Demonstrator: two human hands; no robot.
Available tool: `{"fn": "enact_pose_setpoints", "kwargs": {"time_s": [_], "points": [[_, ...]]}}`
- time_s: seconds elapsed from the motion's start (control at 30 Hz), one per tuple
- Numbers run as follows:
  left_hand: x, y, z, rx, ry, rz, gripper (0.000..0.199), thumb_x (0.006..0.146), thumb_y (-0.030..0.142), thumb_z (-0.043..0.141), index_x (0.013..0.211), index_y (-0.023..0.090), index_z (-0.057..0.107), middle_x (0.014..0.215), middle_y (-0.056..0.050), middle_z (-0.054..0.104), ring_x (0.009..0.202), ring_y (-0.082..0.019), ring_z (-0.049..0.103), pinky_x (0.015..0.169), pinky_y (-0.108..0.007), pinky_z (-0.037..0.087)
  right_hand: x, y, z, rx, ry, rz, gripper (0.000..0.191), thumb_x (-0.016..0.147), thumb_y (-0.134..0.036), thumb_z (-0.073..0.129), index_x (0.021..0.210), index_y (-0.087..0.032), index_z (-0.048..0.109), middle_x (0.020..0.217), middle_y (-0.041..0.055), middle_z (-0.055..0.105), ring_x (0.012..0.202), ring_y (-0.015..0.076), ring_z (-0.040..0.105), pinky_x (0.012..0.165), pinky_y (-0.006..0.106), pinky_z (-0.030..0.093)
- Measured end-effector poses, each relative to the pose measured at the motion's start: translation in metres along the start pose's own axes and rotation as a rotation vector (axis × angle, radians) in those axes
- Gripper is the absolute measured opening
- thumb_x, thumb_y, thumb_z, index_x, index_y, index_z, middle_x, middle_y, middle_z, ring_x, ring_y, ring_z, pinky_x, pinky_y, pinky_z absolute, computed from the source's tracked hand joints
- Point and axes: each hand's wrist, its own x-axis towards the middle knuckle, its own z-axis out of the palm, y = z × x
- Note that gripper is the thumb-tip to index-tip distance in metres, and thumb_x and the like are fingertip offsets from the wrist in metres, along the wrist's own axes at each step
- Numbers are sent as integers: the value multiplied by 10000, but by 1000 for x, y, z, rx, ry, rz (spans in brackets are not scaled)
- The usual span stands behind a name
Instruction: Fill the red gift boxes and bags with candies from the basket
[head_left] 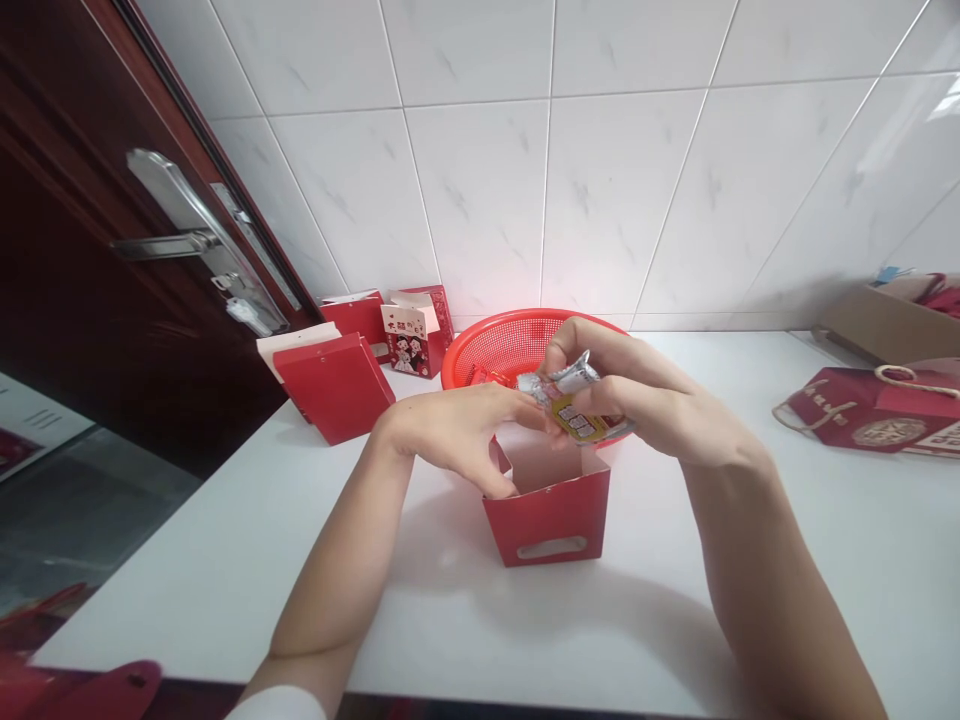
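My right hand (pixel 645 390) is closed on a snack packet (pixel 581 415), silver and yellow with crimped ends, above a small red paper box (pixel 551 515). The box stands upright with its top open and an oval cut-out low in its near side. My left hand (pixel 465 430) curves over the box's left side. Its thumb rests at the near rim and its fingers reach across the opening, close to the packet. The fingertips are partly hidden, and so is most of the box's inside. Behind the hands sits a red plastic basket (pixel 491 345) with red-wrapped pieces in it.
Red paper boxes (pixel 337 385) stand at the back left, one printed with cartoon figures (pixel 411 340). At the right are a dark red gift box (pixel 862 410) with a rope handle and a cardboard box (pixel 855 320). A tiled wall borders the white table (pixel 247 570); a door (pixel 82 300) is at left.
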Motion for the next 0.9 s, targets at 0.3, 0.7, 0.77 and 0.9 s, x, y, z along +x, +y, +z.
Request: {"fn": "enact_pose_setpoints", "kwargs": {"time_s": [0.3, 0.7, 0.77, 0.9], "points": [[2, -2, -2, 34, -3, 48, 655, 724, 231, 747, 1364, 339, 658, 1447, -9, 630, 1200, -266, 664, 908, -312, 548, 9, 9, -8, 95, 162, -33, 187, 834, -280, 801, 906, -186, 656, 759, 6, 677, 619, 123, 598, 541, 252, 482], [4, -3, 1, -247, 187, 150, 446, 865, 387, 765, 1297, 292, 711, 1312, -23, 724, 1253, -278, 644, 1066, -381, 501, 6, 8, -9, 79, 331, -197, 334, 750, -394, 888, 855, -207, 632, 804, 13, 690, 646, 145, 647, 544, 283, 557], [4, -2, 1, -310, 249, 198, 402, 900, 384, 733, 1284, 264, 721, 1277, -50, 739, 1202, -279, 674, 1004, -373, 546, 6, 9, -9, 70, 360, -222, 323, 762, -393, 880, 852, -211, 628, 826, 18, 696, 686, 158, 659, 579, 300, 568], [6, -3, 2, -379, 407, 302, 301, 962, 368, 663, 1224, 252, 757, 1206, -74, 767, 1102, -279, 721, 930, -375, 588, 6, 9, -9, 77, 389, -262, 299, 778, -373, 871, 858, -224, 624, 897, 35, 721, 798, 198, 696, 687, 354, 593]]}}
